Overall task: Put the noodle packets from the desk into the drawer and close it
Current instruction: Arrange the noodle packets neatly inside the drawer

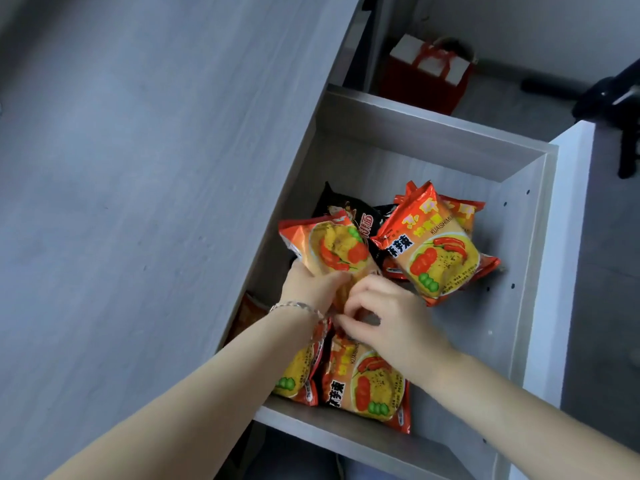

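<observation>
Both hands work inside the open drawer [519,216], where the noodle packets now lie: the left hand [311,284] is closed around the lower edge of an orange packet [329,247] tilted up against a black packet [346,209] behind it, while the right hand [384,317] has its fingers curled together just beside it, though whether they pinch that wrapper or one below is hard to tell. Two more orange packets [367,382] lie flat near the front wall, and another pair [433,244] is stacked toward the back right. To do this step well, the held packet should be laid flat rather than left propped, so nothing stands above the drawer's rim and catches when it slides shut; pressing the pile down gently looks wise, since the wrappers seem puffy and slippery. The bench [138,168] is a grey wood-grain top, with no packets on the part in view. Beyond the drawer, a red gift bag [426,74] sits on the grey floor, and a dark stand occupies the upper right corner.
</observation>
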The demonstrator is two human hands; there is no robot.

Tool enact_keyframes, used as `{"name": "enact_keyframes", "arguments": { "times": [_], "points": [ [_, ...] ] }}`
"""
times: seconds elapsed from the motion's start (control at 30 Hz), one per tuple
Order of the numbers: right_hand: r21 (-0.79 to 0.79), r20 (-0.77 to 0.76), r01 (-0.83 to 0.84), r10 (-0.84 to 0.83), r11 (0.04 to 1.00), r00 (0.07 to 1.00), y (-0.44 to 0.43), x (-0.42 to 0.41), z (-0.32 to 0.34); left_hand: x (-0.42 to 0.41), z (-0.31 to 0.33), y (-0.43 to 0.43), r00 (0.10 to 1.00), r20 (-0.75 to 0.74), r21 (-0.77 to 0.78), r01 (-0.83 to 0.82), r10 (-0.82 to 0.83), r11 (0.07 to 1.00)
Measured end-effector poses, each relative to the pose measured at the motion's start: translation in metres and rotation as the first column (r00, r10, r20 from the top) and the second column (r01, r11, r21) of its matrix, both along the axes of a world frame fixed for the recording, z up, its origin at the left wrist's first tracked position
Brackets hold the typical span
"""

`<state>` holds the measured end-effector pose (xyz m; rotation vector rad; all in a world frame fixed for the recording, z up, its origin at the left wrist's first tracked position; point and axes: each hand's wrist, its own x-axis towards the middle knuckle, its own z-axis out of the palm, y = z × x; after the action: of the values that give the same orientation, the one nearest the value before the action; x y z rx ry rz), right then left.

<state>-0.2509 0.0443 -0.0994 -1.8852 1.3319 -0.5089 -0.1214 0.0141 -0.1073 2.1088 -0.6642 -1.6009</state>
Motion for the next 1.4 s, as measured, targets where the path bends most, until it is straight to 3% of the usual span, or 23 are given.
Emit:
{"name": "enact_keyframes", "arguments": {
  "times": [0.07,0.1,0.2,0.27,0.33,0.47,0.57,0.63,0.73,0.87,0.93,0.97,1.03,1.1,1.17,1.27,1.33,1.4],
  "points": [
    [-0.076,0.037,0.098,-0.095,0.992,0.995,-0.003,-0.017,0.002,0.001,0.005,0.004,0.966,0.037,-0.113,0.257,-0.254,0.960],
    [-0.088,0.058,0.150,-0.145,0.985,0.988,-0.007,-0.026,0.002,0.003,0.011,0.004,0.908,0.058,-0.150,0.419,-0.415,0.896],
    [0.102,0.090,0.140,-0.150,0.985,0.985,-0.012,-0.049,-0.003,-0.001,0.023,-0.001,0.546,0.145,-0.101,0.837,-0.825,0.537],
    [0.282,0.063,0.107,-0.129,0.954,0.990,-0.006,-0.060,-0.014,-0.014,0.021,-0.003,0.335,0.163,-0.028,0.942,-0.928,0.335],
    [0.392,-0.017,0.153,-0.160,0.907,0.987,0.007,-0.068,-0.031,-0.026,0.010,-0.004,0.184,0.174,0.042,0.980,-0.967,0.194],
    [0.550,-0.213,0.224,-0.124,0.805,0.969,0.041,-0.068,-0.066,-0.031,-0.028,0.008,-0.015,0.288,0.173,0.984,-0.958,0.037],
    [0.491,-0.365,0.246,-0.059,0.835,0.929,0.056,-0.062,-0.080,-0.024,-0.046,0.025,-0.319,0.348,0.340,0.919,-0.881,-0.198],
    [0.480,-0.376,0.236,-0.045,0.845,0.926,0.056,-0.058,-0.081,-0.018,-0.053,0.035,-0.419,0.327,0.384,0.878,-0.847,-0.286],
    [0.543,-0.339,0.195,0.000,0.817,0.941,0.053,-0.057,-0.081,-0.011,-0.053,0.047,-0.498,0.357,0.408,0.844,-0.790,-0.347],
    [0.606,-0.343,0.091,0.156,0.790,0.926,0.044,-0.062,-0.075,-0.011,-0.053,0.051,-0.505,0.383,0.429,0.839,-0.774,-0.335],
    [0.560,-0.375,0.070,0.178,0.825,0.910,0.033,-0.062,-0.065,-0.013,-0.049,0.046,-0.460,0.356,0.421,0.856,-0.813,-0.300],
    [0.459,-0.400,0.090,0.115,0.884,0.909,0.024,-0.061,-0.059,-0.013,-0.047,0.042,-0.380,0.337,0.394,0.888,-0.862,-0.237],
    [0.074,-0.358,0.196,-0.157,0.978,0.920,0.003,-0.060,-0.045,-0.012,-0.044,0.036,-0.090,0.334,0.281,0.960,-0.938,0.008],
    [-0.251,-0.306,0.305,-0.374,0.919,0.875,-0.022,-0.061,-0.037,-0.005,-0.039,0.032,0.163,0.454,0.149,0.955,-0.876,0.255],
    [-0.199,-0.449,0.362,-0.413,0.911,0.792,-0.044,-0.064,-0.037,0.010,-0.039,0.032,0.274,0.580,0.120,0.903,-0.767,0.412],
    [0.057,-0.706,0.363,-0.219,0.930,0.673,-0.058,-0.067,-0.048,0.033,-0.039,0.039,0.275,0.604,0.286,0.801,-0.748,0.526],
    [0.094,-0.762,0.341,-0.152,0.935,0.629,-0.059,-0.063,-0.050,0.043,-0.042,0.047,0.217,0.637,0.374,0.752,-0.739,0.543],
    [0.071,-0.705,0.284,-0.154,0.956,0.693,-0.058,-0.054,-0.043,0.049,-0.043,0.056,0.215,0.656,0.398,0.715,-0.723,0.574]
  ]
}}
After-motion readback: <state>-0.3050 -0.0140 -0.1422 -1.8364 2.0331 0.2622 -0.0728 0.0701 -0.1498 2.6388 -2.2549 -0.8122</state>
